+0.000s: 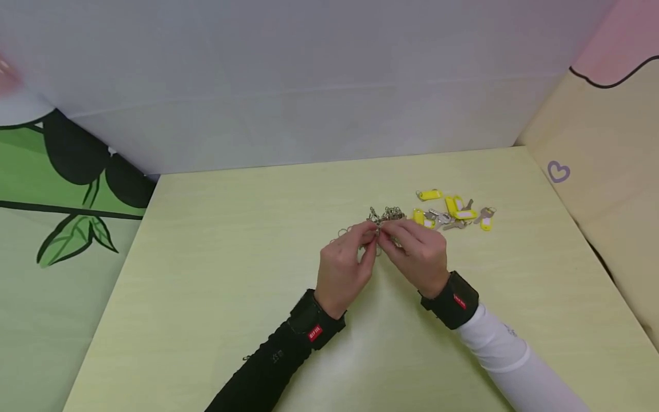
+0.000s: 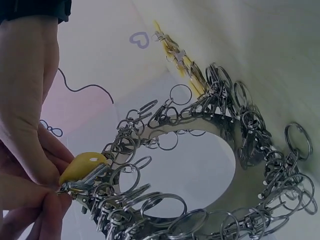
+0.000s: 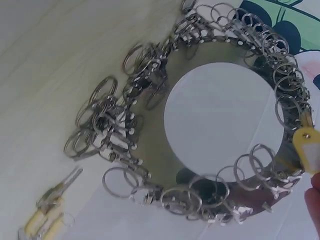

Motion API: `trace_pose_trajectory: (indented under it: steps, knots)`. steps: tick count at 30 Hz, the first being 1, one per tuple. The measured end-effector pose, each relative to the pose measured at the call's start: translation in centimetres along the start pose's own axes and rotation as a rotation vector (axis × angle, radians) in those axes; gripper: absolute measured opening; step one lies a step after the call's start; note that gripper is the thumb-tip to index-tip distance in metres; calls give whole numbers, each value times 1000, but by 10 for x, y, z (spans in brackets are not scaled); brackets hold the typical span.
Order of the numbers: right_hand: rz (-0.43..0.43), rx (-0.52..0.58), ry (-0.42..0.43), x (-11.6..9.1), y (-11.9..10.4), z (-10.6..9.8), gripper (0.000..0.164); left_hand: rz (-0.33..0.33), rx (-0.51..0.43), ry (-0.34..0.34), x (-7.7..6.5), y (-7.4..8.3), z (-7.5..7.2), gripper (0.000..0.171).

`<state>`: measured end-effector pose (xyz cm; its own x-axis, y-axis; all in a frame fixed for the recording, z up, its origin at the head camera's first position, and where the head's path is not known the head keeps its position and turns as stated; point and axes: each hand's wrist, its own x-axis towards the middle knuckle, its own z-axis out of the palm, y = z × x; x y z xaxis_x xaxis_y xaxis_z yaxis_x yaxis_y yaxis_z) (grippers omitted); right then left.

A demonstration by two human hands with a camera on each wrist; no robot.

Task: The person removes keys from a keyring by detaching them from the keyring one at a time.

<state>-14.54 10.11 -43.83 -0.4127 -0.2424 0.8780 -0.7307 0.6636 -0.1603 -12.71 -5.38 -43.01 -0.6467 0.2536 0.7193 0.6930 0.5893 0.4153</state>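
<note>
My left hand (image 1: 342,269), in a dark sleeve, and my right hand (image 1: 419,252), in a white sleeve, meet fingertip to fingertip near the middle of the table. Between them is a flat metal ring plate (image 3: 150,142), its rim hung with many small clasps and split rings. The right fingers pinch a yellow key tag (image 3: 306,145) at the plate's edge; it also shows as a yellow tag (image 2: 82,167) in the left wrist view. Beside it the left fingertips pinch a metal clasp on the rim. The fingers partly hide where tag and clasp meet.
Several keys with yellow tags (image 1: 465,214) lie right of the plate, with one yellow tag (image 1: 429,195) a little behind. The pale table (image 1: 216,257) meets a lavender back wall (image 1: 319,126) and a right wall (image 1: 607,189).
</note>
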Motion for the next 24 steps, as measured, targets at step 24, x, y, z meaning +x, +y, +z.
trace_pose_trajectory:
  steps: [24]
  knots:
    - [-59, 99, -12, -7, 9, 5, 29, 125, 198, 60, -1, -4, -1, 14]
